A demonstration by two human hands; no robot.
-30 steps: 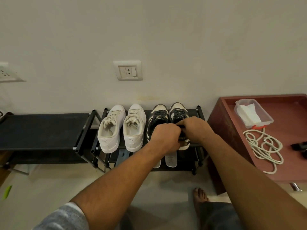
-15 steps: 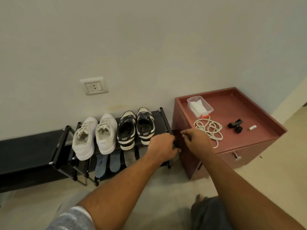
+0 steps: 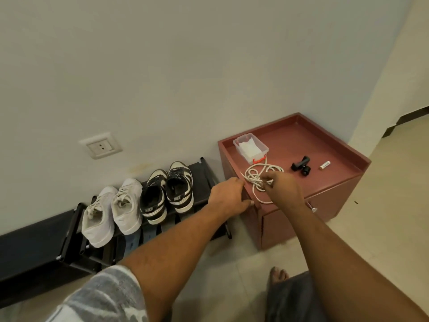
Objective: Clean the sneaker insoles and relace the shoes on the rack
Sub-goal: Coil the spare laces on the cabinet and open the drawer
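Two white sneakers [image 3: 99, 217] and two black-and-white sneakers [image 3: 180, 187] stand heels toward me on the top shelf of a black rack [image 3: 205, 170]. Bluish insoles [image 3: 132, 242] lie on the shelf below. A coil of white lace [image 3: 254, 174] rests on the red cabinet [image 3: 325, 140] to the right. My right hand [image 3: 282, 191] is over the coil and its fingertips pinch the lace. Just left of the cabinet's corner, my left hand [image 3: 228, 197] has curled fingers, and nothing shows in it.
A clear plastic box [image 3: 251, 147] with white wipes, a black clip [image 3: 301, 165] and a small battery [image 3: 324, 165] also sit on the cabinet top. A low black bench [image 3: 27, 242] adjoins the rack on the left. My bare foot [image 3: 278, 275] is on the tiled floor.
Both hands left the black-and-white sneakers and moved right to the red cabinet. My right hand has reached the white lace. The view swung right as well.
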